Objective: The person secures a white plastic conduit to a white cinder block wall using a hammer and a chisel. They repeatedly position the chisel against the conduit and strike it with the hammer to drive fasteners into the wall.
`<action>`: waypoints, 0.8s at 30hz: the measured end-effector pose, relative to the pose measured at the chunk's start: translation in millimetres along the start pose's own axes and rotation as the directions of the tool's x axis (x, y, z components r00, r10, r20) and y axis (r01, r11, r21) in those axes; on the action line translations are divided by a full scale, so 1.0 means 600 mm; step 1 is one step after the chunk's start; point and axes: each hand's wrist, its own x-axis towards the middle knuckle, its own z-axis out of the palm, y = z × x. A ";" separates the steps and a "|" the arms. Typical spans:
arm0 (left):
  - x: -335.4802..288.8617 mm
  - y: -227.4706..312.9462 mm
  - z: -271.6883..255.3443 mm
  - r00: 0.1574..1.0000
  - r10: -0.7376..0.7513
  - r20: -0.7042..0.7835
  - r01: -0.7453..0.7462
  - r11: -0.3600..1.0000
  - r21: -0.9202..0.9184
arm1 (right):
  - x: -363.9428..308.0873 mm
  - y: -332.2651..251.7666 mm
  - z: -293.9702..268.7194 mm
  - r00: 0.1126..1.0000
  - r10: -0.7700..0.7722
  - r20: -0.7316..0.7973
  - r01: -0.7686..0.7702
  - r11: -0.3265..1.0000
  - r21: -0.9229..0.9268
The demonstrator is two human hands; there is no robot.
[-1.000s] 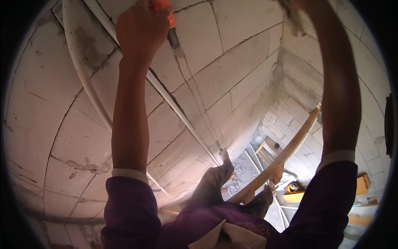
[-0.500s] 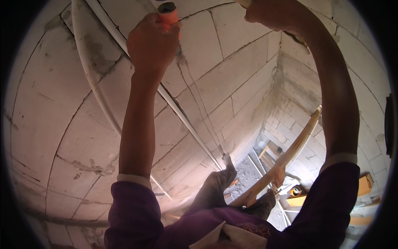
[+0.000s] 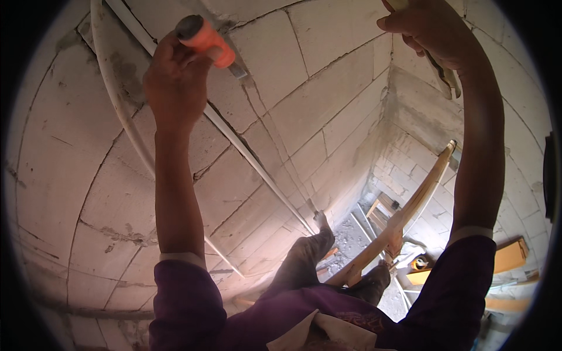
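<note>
My left hand (image 3: 175,85) is closed round the orange handle of a chisel (image 3: 205,41), whose dark butt end tilts up to the left. Its short metal blade points down and right, close to a scored vertical groove (image 3: 263,117) in the block wall; whether the tip touches cannot be made out. Up at the top right, my right hand (image 3: 436,32) grips a tool with a long yellowish handle (image 3: 442,79). The handle's lower end sticks out below the fist, and the tool's other end is cut off by the picture's upper edge.
A white pipe (image 3: 257,161) runs down the wall beside a curved pale conduit (image 3: 114,88). Below, a wooden beam (image 3: 404,216) slants up near my legs. Rubble (image 3: 345,248), a yellow roll of tape (image 3: 419,262) and an orange-brown box (image 3: 510,255) lie on the floor.
My left hand has moved left and slightly down, and the chisel has turned so its blade shows. My right hand has shifted right and down, bringing more of the handle into view.
</note>
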 end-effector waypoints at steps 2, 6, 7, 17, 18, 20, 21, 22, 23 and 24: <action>0.014 -0.019 0.008 0.999 -0.044 -0.006 0.044 0.999 -0.001 | 0.006 0.013 -0.006 0.998 -0.011 0.057 0.010 1.000 0.012; 0.028 -0.034 0.024 0.997 -0.077 0.030 0.074 0.993 0.091 | -0.001 0.027 -0.008 0.996 0.003 0.089 -0.008 0.999 0.052; 0.031 -0.031 0.027 0.996 -0.082 0.034 0.076 0.987 0.138 | 0.008 0.035 0.001 0.996 0.045 0.075 -0.048 0.998 0.042; 0.043 -0.013 0.048 0.998 0.020 0.051 -0.031 0.976 0.216 | 0.005 0.031 0.019 0.985 0.026 0.169 -0.029 0.999 0.018; 0.046 -0.012 0.050 0.998 -0.010 0.058 -0.003 0.975 0.222 | 0.006 0.030 0.022 0.986 0.003 0.166 -0.001 1.000 -0.011; 0.048 -0.012 0.053 0.997 -0.055 0.061 0.040 0.974 0.224 | 0.009 0.030 0.029 0.986 -0.043 0.159 0.055 0.996 -0.067; 0.048 -0.014 0.051 0.996 -0.070 0.050 0.057 0.972 0.230 | 0.014 0.028 0.033 0.986 -0.084 0.141 0.097 0.991 -0.087; 0.048 -0.015 0.048 0.996 -0.085 0.038 0.074 0.969 0.235 | 0.019 0.026 0.037 0.985 -0.124 0.123 0.138 0.985 -0.108; 0.047 -0.017 0.045 0.996 -0.080 0.038 0.067 0.963 0.261 | 0.022 0.023 0.041 0.981 -0.165 0.106 0.178 0.976 -0.128; 0.047 -0.017 0.063 0.996 -0.072 0.057 0.056 0.969 0.242 | 0.012 0.012 0.027 0.987 -0.140 0.074 0.150 0.975 -0.166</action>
